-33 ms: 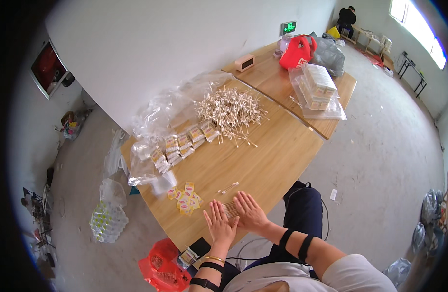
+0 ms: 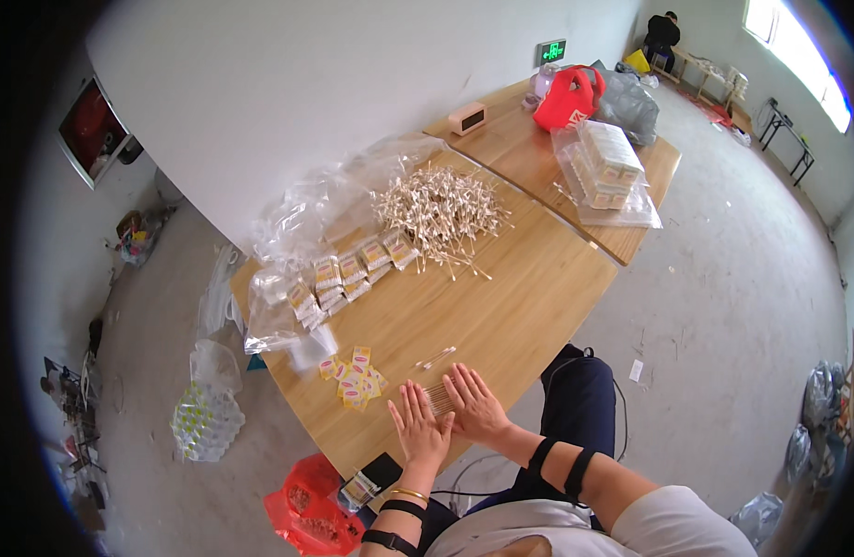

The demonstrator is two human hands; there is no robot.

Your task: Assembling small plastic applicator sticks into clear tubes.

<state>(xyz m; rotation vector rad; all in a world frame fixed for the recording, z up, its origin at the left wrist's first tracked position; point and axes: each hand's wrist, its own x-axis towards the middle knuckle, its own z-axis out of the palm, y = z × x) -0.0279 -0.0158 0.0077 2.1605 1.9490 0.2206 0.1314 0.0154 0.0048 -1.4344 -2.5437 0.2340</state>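
A row of cotton swabs (image 2: 439, 400) lies side by side on the wooden table (image 2: 529, 297), between my two hands. My left hand (image 2: 420, 429) rests flat along its left end, fingers stretched out. Against the other end lies my right hand (image 2: 477, 408), its fingers long and close together. The two thumbs nearly meet at the near side of the row. Just beyond the fingertips are a few loose cotton swabs (image 2: 436, 357). Left of my left hand is a scatter of small yellow-and-white cards (image 2: 355, 379). Farther back spreads a big heap of cotton swabs (image 2: 441, 213).
Filled packets (image 2: 339, 278) stand in rows beside clear plastic bags (image 2: 306, 218). On the far table are wrapped stacks of packs (image 2: 608, 167), a red bag (image 2: 568, 107) and a small pink box (image 2: 467, 119). A red plastic bag (image 2: 311, 506) sits below the table's near-left edge.
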